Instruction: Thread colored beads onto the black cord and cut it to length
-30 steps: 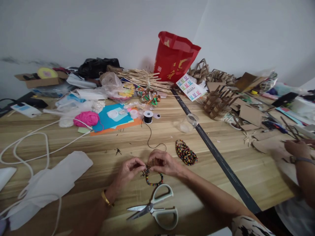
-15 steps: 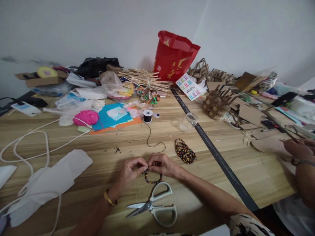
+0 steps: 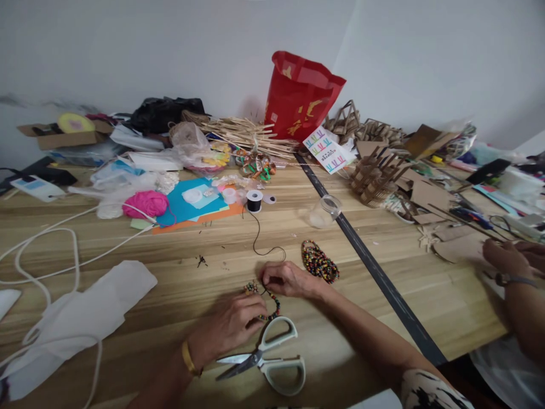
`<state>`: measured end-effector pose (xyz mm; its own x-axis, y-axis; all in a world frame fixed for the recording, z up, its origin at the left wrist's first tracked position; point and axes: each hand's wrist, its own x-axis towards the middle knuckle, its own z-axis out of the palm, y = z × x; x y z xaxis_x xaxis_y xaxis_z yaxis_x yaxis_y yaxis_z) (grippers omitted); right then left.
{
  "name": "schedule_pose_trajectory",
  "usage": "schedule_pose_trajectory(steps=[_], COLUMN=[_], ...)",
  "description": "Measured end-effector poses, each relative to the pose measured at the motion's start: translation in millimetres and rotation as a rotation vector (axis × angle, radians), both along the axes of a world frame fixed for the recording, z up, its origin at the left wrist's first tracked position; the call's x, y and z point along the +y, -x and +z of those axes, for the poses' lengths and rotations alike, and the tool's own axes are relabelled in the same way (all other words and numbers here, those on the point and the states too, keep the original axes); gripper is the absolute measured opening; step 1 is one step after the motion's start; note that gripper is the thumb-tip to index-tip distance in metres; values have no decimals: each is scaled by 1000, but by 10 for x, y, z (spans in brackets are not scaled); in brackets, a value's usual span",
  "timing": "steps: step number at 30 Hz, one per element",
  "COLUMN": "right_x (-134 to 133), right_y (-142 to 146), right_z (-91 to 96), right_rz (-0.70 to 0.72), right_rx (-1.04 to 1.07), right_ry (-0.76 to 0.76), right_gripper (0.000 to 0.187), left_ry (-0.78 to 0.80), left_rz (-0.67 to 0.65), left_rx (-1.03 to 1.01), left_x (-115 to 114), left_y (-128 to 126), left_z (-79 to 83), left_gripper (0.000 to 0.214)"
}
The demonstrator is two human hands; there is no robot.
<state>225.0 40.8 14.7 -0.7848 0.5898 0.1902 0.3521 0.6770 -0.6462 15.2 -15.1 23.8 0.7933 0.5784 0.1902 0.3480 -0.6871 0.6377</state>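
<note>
While your left hand [image 3: 232, 326] bends over the near side of the beaded bracelet [image 3: 278, 309], fingers curled down on it, whether they grip or merely rest cannot be told; your right hand [image 3: 286, 279], just beyond, seems pinched on a thin dark cord [image 3: 267, 291] leading to the beads. That bracelet lies between your two hands on the wooden table [image 3: 170, 318], its small bead cluster [image 3: 251, 288] just beyond your left knuckles. Expect it to be light and limp, with smooth beads that may roll under your fingertips; steady it by the strung beads and take the cord close to its end, since so fine a strand could slip. Just right of your left hand, towards you, lie scissors [image 3: 258, 359] with parted blades. Beyond your right hand, to its right, sits a pile of bead strands [image 3: 320, 264]; farther ahead stands a spool [image 3: 254, 201] of black cord. Well right is another person's hand [image 3: 506, 258].
</note>
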Motion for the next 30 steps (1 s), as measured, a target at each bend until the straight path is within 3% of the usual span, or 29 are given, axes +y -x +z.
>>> schedule_pose_trajectory(steps=[5,8,16,24,30], right_x=[-22,-30,-12,29,36], right_y=[-6,-12,-27,-46,-73], right_z=[52,78,70,-12,-8], right_rz=[6,17,28,36,19], right_rx=[-147,-195,-174,-95,-132], right_ry=[-136,-155,-87,-25,-8], right_gripper=[7,8,9,10,9], left_ry=[-91,-76,-177,-242,-208], left_rz=[-10,16,284,242,199], left_rx=[137,101,-84,84,56], left_x=[-29,-9,88,43,86], left_y=[-1,10,12,-58,-65], left_z=[1,-33,-83,-87,-117], left_gripper=[19,17,10,12,15])
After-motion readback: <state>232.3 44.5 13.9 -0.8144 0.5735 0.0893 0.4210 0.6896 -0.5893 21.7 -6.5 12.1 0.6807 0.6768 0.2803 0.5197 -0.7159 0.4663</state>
